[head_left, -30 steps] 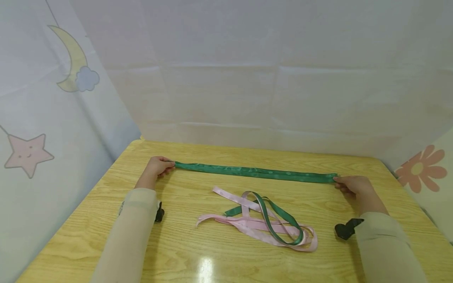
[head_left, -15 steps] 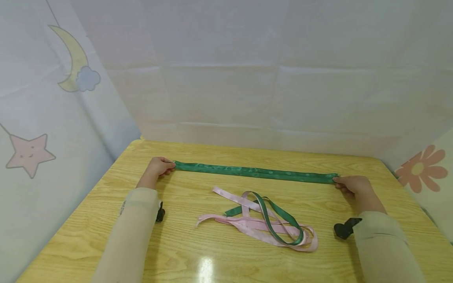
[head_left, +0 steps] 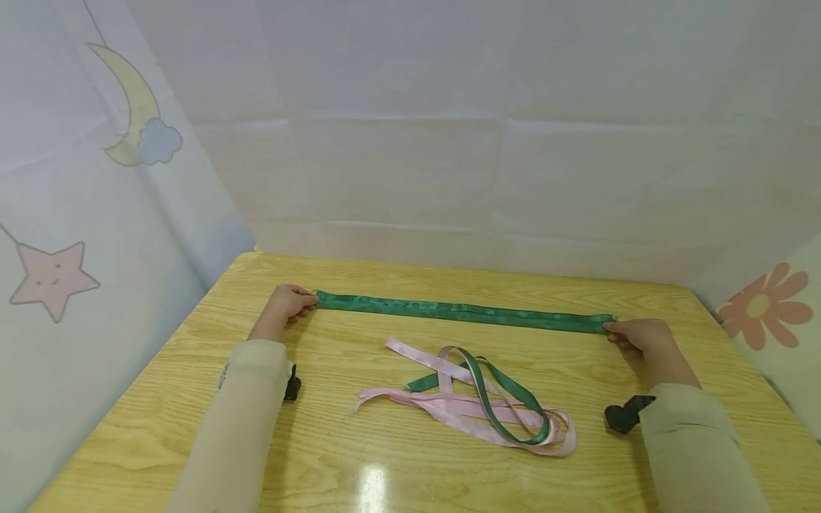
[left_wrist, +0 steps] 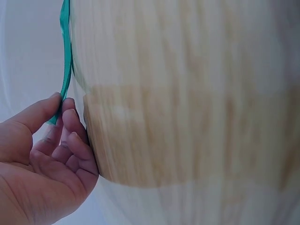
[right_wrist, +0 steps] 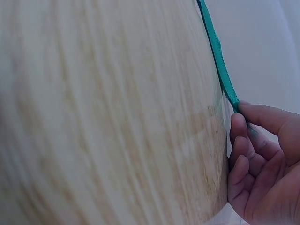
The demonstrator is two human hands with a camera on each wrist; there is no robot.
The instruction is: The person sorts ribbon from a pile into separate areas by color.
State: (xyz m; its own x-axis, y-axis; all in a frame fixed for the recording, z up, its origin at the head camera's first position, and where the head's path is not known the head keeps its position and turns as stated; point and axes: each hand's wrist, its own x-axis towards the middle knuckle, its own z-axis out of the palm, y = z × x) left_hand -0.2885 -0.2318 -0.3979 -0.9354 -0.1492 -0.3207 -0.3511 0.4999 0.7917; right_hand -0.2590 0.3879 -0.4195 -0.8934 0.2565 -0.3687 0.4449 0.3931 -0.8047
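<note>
A green ribbon [head_left: 462, 312] stretches nearly straight across the far part of the table, with what looks like a lengthwise fold or second layer along it. My left hand [head_left: 288, 304] pinches its left end between thumb and fingers; the left wrist view shows the ribbon [left_wrist: 66, 56] running up from the thumb tip. At the other end my right hand [head_left: 641, 336] pinches the ribbon the same way, and in the right wrist view the band [right_wrist: 219, 58] leads away from the thumb and forefinger. The other fingers of both hands are curled loosely.
Nearer me on the wooden table [head_left: 346, 434] lies a loose heap of pink ribbon [head_left: 462, 407] with a looped green ribbon [head_left: 518, 390] tangled over it. A pale cloth backdrop [head_left: 398, 142] rises behind the table's far edge.
Almost nothing differs. Both hands keep their pinch on the green ribbon's ends, and the right forearm has shifted very slightly to the left.
</note>
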